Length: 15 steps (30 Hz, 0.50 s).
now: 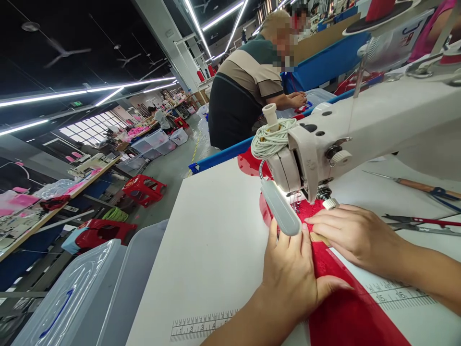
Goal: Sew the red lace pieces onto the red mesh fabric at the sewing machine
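The left hand (290, 271) lies spread in the head view, its thumb across the red fabric (347, 307) and its fingertips at the small grey lamp (283, 211); the right hand (360, 235) rests fingers-together at the cloth, and whether it pinches anything I cannot tell. White bench (198, 240) top stretches leftward to its edge, where translucent bins (82, 288) stand; a blue strip (226, 154) borders the far edge. Room is tighter ahead and rightward: the sewing machine (389, 110) head overhangs the fingertips, and a wooden-handled pointed tool (414, 184) and dark snips (421, 223) lie beyond the right hand. The fabric runs from below the needle area to the near picture edge, deep red, smooth and flat nearby, textured under the machine.
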Each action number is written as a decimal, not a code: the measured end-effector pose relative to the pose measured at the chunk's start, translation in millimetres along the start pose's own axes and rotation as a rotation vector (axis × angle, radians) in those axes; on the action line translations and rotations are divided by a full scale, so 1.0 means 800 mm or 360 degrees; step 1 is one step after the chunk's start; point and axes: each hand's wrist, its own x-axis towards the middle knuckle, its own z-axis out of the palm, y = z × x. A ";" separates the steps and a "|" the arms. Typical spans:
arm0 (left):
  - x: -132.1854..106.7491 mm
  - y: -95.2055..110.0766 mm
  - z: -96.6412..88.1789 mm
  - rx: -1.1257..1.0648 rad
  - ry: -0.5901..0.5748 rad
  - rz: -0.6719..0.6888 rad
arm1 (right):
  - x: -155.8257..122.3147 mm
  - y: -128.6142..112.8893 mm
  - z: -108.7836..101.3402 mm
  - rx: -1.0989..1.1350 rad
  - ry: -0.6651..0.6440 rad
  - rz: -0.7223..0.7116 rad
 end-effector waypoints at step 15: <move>-0.003 0.001 0.014 0.0025 0.0079 -0.0055 | 0.002 -0.003 0.001 -0.0179 -0.0043 0.0014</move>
